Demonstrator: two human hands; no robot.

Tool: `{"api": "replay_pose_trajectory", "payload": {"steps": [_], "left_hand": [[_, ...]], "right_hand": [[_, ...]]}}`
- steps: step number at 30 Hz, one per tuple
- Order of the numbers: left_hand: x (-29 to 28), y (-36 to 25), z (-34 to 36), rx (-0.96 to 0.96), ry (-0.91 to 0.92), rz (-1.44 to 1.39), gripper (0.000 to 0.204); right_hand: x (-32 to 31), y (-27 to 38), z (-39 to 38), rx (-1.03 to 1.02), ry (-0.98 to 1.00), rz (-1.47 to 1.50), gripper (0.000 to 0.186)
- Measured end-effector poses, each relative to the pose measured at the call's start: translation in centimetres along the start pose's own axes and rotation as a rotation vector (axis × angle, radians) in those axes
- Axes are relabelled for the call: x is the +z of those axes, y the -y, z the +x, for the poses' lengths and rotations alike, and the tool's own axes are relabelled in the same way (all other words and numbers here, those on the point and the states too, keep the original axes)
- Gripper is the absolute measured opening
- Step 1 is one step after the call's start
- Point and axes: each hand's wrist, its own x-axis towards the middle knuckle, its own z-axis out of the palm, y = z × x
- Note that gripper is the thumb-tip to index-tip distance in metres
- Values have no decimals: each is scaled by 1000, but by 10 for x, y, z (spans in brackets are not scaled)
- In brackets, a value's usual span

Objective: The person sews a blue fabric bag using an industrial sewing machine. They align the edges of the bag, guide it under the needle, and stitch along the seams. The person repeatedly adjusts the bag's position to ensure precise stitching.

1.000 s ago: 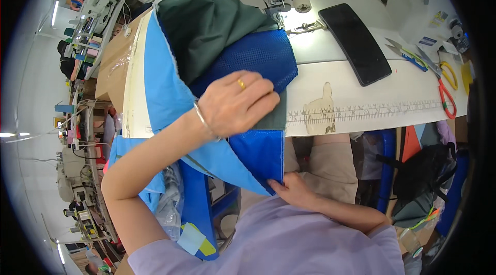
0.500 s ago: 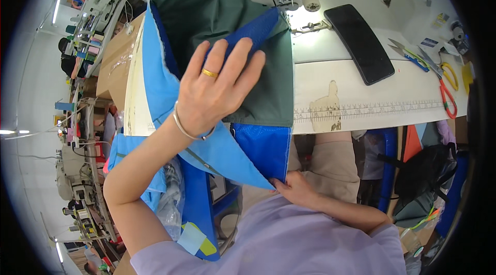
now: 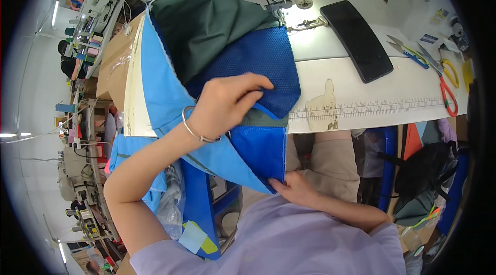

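Fabric overhangs white table, sewing machines further left.

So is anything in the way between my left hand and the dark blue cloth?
Nothing visible: your left hand is directly over the dark blue cloth. The phone lies off to the right.

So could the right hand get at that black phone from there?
Likely yes, once it lets go: the right hand seems to pinch a corner of the blue fabric, on the person's side of the white tabletop. The black phone lies uncovered on it, with nothing seen blocking its near side.
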Motion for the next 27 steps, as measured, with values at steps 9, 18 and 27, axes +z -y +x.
{"api": "replay_pose_trajectory", "payload": {"steps": [9,18,27], "left_hand": [[3,-45,-15,350,186,717,52],[15,-35,-31,478,-93,748,38],[18,-33,-27,387,-57,492,37]], "right_hand": [[0,-3,1,-219,-185,82,35],[-20,40,1,-176,-145,404,18],[-58,58,6,-947,-400,-512,17]]}}
